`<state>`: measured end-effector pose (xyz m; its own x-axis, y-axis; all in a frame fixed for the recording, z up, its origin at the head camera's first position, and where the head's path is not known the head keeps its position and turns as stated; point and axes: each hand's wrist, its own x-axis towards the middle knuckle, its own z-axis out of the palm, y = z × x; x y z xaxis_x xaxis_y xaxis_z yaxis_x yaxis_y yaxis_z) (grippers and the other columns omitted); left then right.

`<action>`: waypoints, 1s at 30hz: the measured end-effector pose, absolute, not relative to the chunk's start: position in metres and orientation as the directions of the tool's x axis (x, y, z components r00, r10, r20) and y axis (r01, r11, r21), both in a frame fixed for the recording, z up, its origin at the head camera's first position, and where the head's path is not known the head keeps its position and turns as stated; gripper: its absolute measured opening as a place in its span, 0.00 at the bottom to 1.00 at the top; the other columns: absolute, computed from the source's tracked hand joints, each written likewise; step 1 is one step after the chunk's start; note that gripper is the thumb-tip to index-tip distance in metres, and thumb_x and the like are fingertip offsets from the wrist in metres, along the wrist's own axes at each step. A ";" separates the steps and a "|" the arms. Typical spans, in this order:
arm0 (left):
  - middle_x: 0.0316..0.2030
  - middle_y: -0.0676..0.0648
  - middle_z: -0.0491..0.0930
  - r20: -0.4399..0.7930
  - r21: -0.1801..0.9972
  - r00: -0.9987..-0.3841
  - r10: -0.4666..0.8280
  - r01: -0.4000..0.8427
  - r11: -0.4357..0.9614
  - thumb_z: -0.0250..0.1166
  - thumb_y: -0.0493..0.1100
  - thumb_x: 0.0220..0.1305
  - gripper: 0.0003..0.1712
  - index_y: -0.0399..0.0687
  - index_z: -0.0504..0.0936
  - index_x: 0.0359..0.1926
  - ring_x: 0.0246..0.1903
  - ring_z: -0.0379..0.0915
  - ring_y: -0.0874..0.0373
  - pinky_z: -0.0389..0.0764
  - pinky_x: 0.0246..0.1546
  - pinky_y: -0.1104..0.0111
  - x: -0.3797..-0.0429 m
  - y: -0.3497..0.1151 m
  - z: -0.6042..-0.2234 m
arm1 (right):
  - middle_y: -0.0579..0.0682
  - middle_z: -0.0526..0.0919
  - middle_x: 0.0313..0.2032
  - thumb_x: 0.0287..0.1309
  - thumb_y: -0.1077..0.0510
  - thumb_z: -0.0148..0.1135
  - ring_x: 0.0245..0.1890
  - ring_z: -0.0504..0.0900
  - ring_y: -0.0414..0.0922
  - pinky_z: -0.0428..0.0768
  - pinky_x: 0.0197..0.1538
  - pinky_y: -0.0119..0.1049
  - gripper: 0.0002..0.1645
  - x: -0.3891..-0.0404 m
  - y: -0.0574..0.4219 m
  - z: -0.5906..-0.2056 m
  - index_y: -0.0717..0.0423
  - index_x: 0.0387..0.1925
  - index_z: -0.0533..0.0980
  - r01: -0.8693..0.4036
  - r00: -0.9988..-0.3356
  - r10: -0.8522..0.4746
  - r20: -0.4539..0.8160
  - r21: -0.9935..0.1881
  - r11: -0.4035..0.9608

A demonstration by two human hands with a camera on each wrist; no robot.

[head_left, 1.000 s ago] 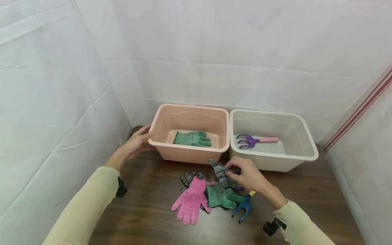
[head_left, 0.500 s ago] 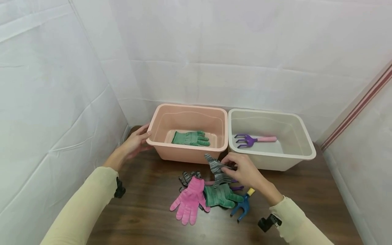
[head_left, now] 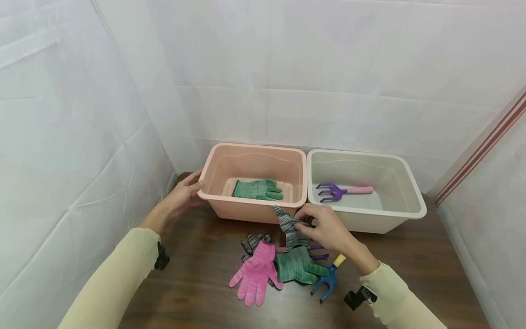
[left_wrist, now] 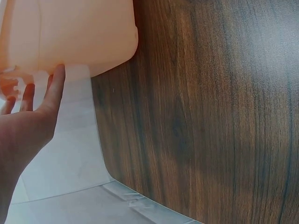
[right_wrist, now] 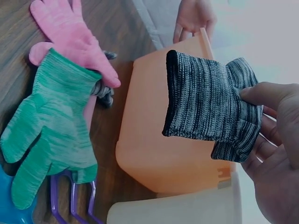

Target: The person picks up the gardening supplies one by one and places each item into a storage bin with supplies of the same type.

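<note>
My right hand (head_left: 324, 226) pinches a grey-and-black striped knit glove (right_wrist: 208, 95) between thumb and fingers, in front of the pink bin (head_left: 255, 209). The glove's black-edged cuff hangs down above the pile. My left hand (head_left: 182, 194) rests at that bin's left end, its fairly straight fingers (left_wrist: 55, 88) touching the outer wall. Inside the bin lies a green glove (head_left: 256, 189). On the table, a pink glove (head_left: 256, 272) and another green glove (head_left: 297, 265) partly cover a second grey striped glove (head_left: 255, 242).
A whitish bin (head_left: 370, 219) stands right beside the pink one, holding a purple hand rake (head_left: 334, 192) with a pink handle. Another purple rake (head_left: 319, 257) shows under the gloves. A blue fork-like tool (head_left: 327, 279) with a yellow end lies at their right. White sheeting (head_left: 263, 68) surrounds the wooden table.
My right hand has shifted slightly left, and the grey glove hangs a little farther left, uncovering more of the green glove beneath. My left hand stays on the pink bin.
</note>
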<state>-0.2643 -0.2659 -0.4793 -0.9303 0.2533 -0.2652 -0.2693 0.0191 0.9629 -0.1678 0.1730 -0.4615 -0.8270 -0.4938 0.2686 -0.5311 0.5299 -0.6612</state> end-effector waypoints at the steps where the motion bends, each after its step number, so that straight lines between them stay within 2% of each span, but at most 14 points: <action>1: 0.84 0.40 0.44 -0.266 0.963 -0.930 0.253 -0.270 0.019 0.49 0.44 0.87 0.38 0.51 0.42 0.87 0.78 0.52 0.35 0.63 0.72 0.34 -0.263 -0.266 -0.480 | 0.37 0.85 0.38 0.64 0.63 0.75 0.37 0.82 0.36 0.86 0.41 0.38 0.08 -0.168 0.173 -0.461 0.48 0.42 0.86 -0.529 -0.827 -0.495 0.265 -0.665 0.527; 7: 0.84 0.39 0.45 -0.256 0.965 -0.932 0.256 -0.264 0.004 0.49 0.43 0.87 0.38 0.50 0.43 0.87 0.79 0.51 0.35 0.64 0.72 0.35 -0.263 -0.265 -0.483 | 0.38 0.86 0.39 0.64 0.63 0.75 0.38 0.82 0.37 0.86 0.42 0.39 0.09 -0.171 0.171 -0.455 0.48 0.43 0.86 -0.538 -0.821 -0.499 0.277 -0.667 0.516; 19: 0.84 0.39 0.45 -0.246 0.968 -0.935 0.257 -0.253 0.008 0.49 0.44 0.87 0.38 0.50 0.43 0.87 0.78 0.53 0.37 0.64 0.72 0.36 -0.263 -0.267 -0.484 | 0.41 0.85 0.36 0.62 0.66 0.75 0.34 0.81 0.38 0.85 0.37 0.38 0.08 -0.181 0.169 -0.429 0.52 0.40 0.86 -0.639 -0.752 -0.543 0.375 -0.616 0.460; 22: 0.84 0.39 0.45 -0.243 0.968 -0.935 0.260 -0.249 0.009 0.49 0.44 0.87 0.38 0.50 0.43 0.87 0.79 0.52 0.36 0.64 0.72 0.36 -0.263 -0.267 -0.483 | 0.40 0.85 0.36 0.62 0.66 0.75 0.33 0.81 0.37 0.84 0.36 0.36 0.09 -0.183 0.170 -0.423 0.51 0.40 0.86 -0.650 -0.744 -0.548 0.383 -0.606 0.459; 30: 0.84 0.39 0.44 -0.239 0.970 -0.935 0.263 -0.242 0.019 0.50 0.45 0.87 0.38 0.50 0.43 0.87 0.78 0.52 0.35 0.64 0.72 0.34 -0.263 -0.266 -0.482 | 0.42 0.86 0.37 0.62 0.67 0.75 0.34 0.82 0.39 0.85 0.37 0.40 0.09 -0.192 0.173 -0.408 0.52 0.42 0.86 -0.650 -0.748 -0.534 0.394 -0.600 0.467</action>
<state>-0.2630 -0.2665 -0.4822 -0.9348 0.2629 -0.2386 -0.2423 0.0185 0.9700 -0.1917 0.1730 -0.4077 -0.7476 -0.5344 0.3943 -0.6500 0.4669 -0.5996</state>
